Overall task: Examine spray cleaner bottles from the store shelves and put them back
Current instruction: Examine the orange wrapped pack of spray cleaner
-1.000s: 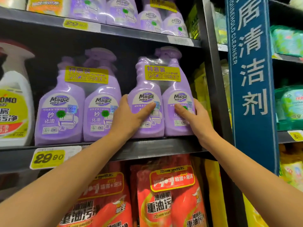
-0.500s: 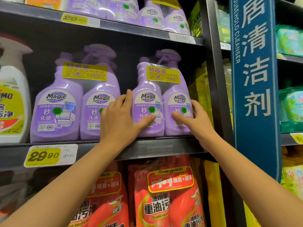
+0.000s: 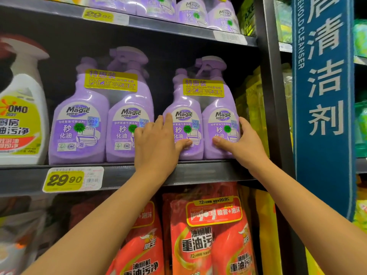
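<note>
Both hands are on one item: a shrink-wrapped twin pack point(image 3: 187, 104) of purple Natural Magic spray cleaner bottles, with a yellow promo sticker across the necks.

Left hand point(image 3: 156, 143) grips the pack's left bottle. Thumb lies across the front label, fingers curl round the left side.

Right hand point(image 3: 240, 143) does the same on the right bottle, thumb on the front label and fingers wrapped round the right side. The thumb tips point at each other but stay apart, with label showing between them.

The pack sits between the two palms, upright, labels facing out. Its base is down at the shelf board point(image 3: 208, 172), just above both wrists. Can't tell if it bears on the board or is just off it.

Around the hands:
- Just left of the left hand: second twin pack point(image 3: 79, 124), same product, upright on the same board. The left hand's knuckles overlap its right bottle's lower label; can't tell if they touch.
- Further left: white OMO spray bottle point(image 3: 21, 116) with a red trigger.
- Below-left of the left forearm: yellow 29.90 price tag point(image 3: 72, 179) on the shelf edge.
- Under both forearms: orange-red cleaner packs point(image 3: 208, 235), one shelf down.
- Above the hands: more purple bottles point(image 3: 190, 12) on the upper shelf.
- Right of the right hand: yellow packs point(image 3: 252, 100), then a dark upright post point(image 3: 268, 76), then a blue sign point(image 3: 323, 96) reading HOUSEHOLD CLEANSER.
</note>
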A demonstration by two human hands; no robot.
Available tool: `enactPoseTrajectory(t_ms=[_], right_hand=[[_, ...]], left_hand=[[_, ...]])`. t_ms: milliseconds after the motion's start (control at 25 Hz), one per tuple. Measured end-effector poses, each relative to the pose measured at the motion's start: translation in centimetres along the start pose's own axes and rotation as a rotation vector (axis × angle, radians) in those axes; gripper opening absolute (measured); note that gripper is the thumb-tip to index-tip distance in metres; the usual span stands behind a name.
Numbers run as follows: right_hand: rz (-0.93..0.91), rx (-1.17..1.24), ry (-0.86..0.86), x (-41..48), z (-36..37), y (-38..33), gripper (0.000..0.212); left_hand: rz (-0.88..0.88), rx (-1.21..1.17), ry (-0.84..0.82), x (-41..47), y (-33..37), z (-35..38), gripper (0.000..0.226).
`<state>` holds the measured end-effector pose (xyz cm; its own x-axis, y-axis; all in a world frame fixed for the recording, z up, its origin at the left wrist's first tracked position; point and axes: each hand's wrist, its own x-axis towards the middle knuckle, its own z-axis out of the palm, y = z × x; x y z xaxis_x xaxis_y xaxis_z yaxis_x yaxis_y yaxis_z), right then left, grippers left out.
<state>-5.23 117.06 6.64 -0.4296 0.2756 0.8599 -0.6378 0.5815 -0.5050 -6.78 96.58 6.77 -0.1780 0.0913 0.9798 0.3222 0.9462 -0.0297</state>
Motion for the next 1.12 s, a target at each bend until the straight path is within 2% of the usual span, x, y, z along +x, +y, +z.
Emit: enactPoseTrajectory(t_ms=[160, 240, 320, 400, 480, 560, 600, 720, 800, 840, 960, 1040, 1120], right_hand=[[-0.031, -0.214, 0.033, -1.0, 0.1, -0.8, 0.062], [-0.113, -0.342, 0.09, -2.8, 0.2, -1.3, 0.062], [-0.269, -0.358, 0.187, -6.3, 0.2, -1.3, 0.051], [-0.404, -0.317, 0.287, -10.9, -0.3, -0.4, 0.038], [-0.429, -0.249, 0.24, -16.5, -0.6, 1.8, 0.03], [-0.278, -0.209, 0.098, -21.6, -0.3, 4.2, 0.028], [-0.167, -0.196, 0.04, -23.5, 0.0, 5.5, 0.034], [0.208, -0.102, -0.051, -25.8, 0.7, 8.7, 0.066], [0.46, 0.104, -0.127, -25.4, 0.6, 9.8, 0.093], [0.536, 0.192, -0.162, -25.1, 0.6, 10.3, 0.099], [0.579, 0.204, -0.182, -25.0, 0.2, 11.4, 0.095], [0.561, 0.173, -0.163, -25.4, -0.1, 11.3, 0.086], [0.545, 0.209, -0.166, -25.7, -0.5, 10.7, 0.077]], left_hand=[[-0.011, -0.062, -0.019, -0.4, 0.1, -0.6, 0.063], [-0.029, -0.221, 0.009, -0.8, 0.4, -1.3, 0.049], [-0.065, -0.462, 0.111, -2.6, 0.6, -2.4, 0.031], [-0.072, -0.679, 0.242, -7.0, 0.7, -3.4, 0.025], [-0.098, -0.785, 0.222, -13.8, 0.9, -3.9, 0.025], [-0.253, -0.896, 0.028, -20.0, 1.1, -3.6, 0.029], [-0.361, -0.928, -0.094, -22.2, 1.1, -3.0, 0.034], [-0.601, -0.85, -0.426, -26.1, 1.4, -0.4, 0.066], [-0.643, -0.906, -0.554, -26.9, 1.6, 0.9, 0.083], [-0.642, -0.936, -0.602, -27.2, 1.8, 1.4, 0.086], [-0.621, -0.947, -0.692, -28.0, 2.2, 2.7, 0.071], [-0.647, -0.957, -0.632, -28.3, 2.3, 2.8, 0.056], [-0.701, -0.969, -0.539, -28.4, 2.2, 2.8, 0.053]])
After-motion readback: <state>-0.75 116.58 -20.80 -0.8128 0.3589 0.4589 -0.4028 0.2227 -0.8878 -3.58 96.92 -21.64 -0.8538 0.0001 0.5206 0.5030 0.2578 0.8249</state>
